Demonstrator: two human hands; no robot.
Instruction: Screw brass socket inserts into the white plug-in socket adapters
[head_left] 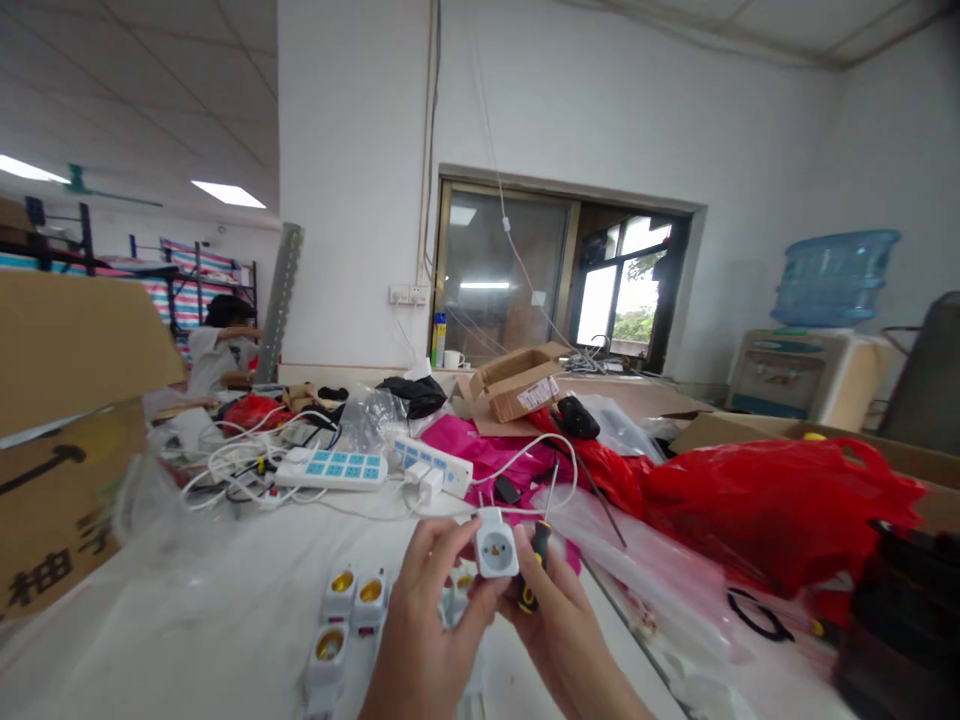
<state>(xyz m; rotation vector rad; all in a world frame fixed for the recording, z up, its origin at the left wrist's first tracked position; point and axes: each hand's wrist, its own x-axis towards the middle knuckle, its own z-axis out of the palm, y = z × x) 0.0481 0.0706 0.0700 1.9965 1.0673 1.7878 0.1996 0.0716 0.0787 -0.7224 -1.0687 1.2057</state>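
Between my hands, above the table's near part, is a white lamp socket (496,551), its round recess facing me and thin prongs pointing away at its top. My left hand (441,600) is closed, pinching it from the left with fingers and thumb. My right hand (559,605) is closed around a yellow-and-black screwdriver (535,565), its shaft pointing up and away; the thumb of that hand touches the lamp socket's right side. Several similar white lamp sockets (330,645) with gold-coloured threaded insides stand on the table below, partly hidden by my left hand and forearm.
White power strips (330,470) and tangled cables lie across the table's back. A red plastic bag (780,500) and clear plastic are at right, with a dark bottle (900,620). A cardboard box (67,450) stands left. Another person (217,345) is in the background.
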